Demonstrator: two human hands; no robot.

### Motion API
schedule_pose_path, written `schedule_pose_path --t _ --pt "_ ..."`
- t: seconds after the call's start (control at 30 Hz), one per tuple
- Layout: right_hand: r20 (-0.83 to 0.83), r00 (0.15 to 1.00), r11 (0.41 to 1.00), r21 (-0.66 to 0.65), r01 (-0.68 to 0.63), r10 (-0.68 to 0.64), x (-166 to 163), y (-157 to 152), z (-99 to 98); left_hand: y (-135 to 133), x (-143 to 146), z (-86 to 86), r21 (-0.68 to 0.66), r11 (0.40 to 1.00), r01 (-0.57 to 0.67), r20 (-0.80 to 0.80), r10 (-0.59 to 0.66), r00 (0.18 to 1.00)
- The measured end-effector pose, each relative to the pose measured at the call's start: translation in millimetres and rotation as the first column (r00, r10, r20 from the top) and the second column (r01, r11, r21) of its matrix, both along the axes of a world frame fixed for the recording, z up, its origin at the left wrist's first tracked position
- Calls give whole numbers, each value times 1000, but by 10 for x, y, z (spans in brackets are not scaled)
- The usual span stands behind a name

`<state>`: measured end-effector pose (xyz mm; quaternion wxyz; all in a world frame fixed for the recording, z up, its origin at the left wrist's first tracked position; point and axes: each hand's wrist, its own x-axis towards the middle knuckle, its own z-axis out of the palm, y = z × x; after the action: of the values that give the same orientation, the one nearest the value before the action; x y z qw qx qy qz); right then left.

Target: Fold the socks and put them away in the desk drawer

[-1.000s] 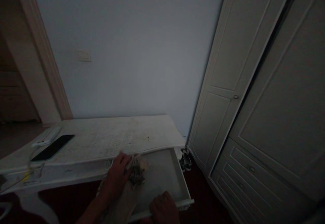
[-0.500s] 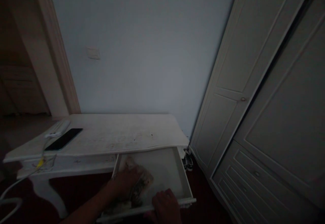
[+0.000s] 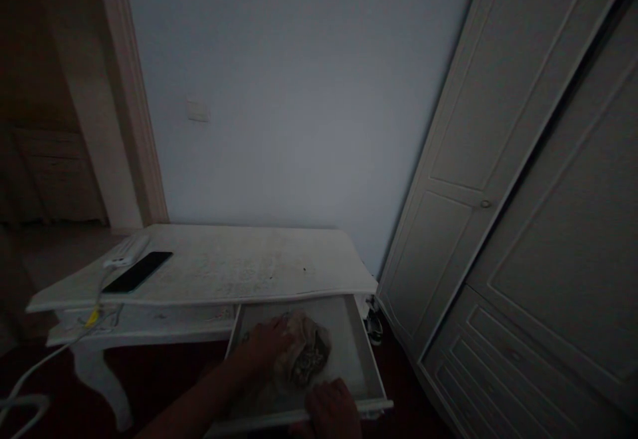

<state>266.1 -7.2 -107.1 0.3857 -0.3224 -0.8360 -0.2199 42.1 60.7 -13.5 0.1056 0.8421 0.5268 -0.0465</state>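
Note:
The room is dim. A white desk (image 3: 224, 269) stands against the wall with its right drawer (image 3: 366, 366) pulled out. My left hand (image 3: 266, 346) lies inside the drawer, pressing on a crumpled beige patterned cloth (image 3: 306, 352). My right hand (image 3: 331, 409) grips the drawer's front edge near its middle. Whether the left fingers close around the cloth or only rest on it is hard to tell.
A black phone (image 3: 137, 271) and a white power strip (image 3: 127, 251) with a cable lie on the desk's left end. A tall white wardrobe (image 3: 523, 226) stands at the right; shoes (image 3: 373, 326) sit on the floor between it and the desk. A doorway opens at the left.
My left hand has moved the cloth from the drawer's left side toward the middle and back. The view has shifted left; my right hand stays on the drawer front.

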Motion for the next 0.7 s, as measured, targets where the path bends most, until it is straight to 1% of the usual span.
schedule_pose_path --t 0.03,0.1,0.17,0.2,0.27,0.33,0.4,0.47,0.57,0.63,0.7 --pt "-1 1000 1000 13 1 -1 2 -2 -3 -30 -17 -108 -13 1000 -26 -41 26 999" --pt "2 1000 1000 10 6 -6 8 -8 -5 -50 -35 -281 21 999 -48 -85 49 995" --pt "25 1000 1000 -19 8 -7 14 -21 3 -11 -43 -360 32 999 2 -87 1 996" --pt "34 999 1000 -29 8 -7 14 -28 9 28 -46 -362 11 999 44 -80 -43 996" --pt "36 999 999 -36 13 -12 9 -42 25 133 -48 -313 -31 994 104 -37 -105 994" --pt "23 1000 999 -28 18 -18 -4 -51 38 248 -16 -238 -33 994 106 13 -106 994" --pt "12 1000 999 -29 18 -18 -21 -54 44 345 86 -178 8 997 72 51 -72 996" --pt "2 1000 999 -34 20 -20 -36 -51 38 409 269 -146 41 998 48 69 -50 996" --pt "-11 1000 999 -34 16 -17 -48 -35 4 457 628 -133 84 996 18 101 -26 995" --pt "-14 1000 1000 -17 15 -15 -56 -20 -43 482 861 -130 99 995 -6 122 -6 992" --pt "-16 999 999 11 30 -29 -68 0 -118 519 1064 -123 114 992 -57 142 41 989"
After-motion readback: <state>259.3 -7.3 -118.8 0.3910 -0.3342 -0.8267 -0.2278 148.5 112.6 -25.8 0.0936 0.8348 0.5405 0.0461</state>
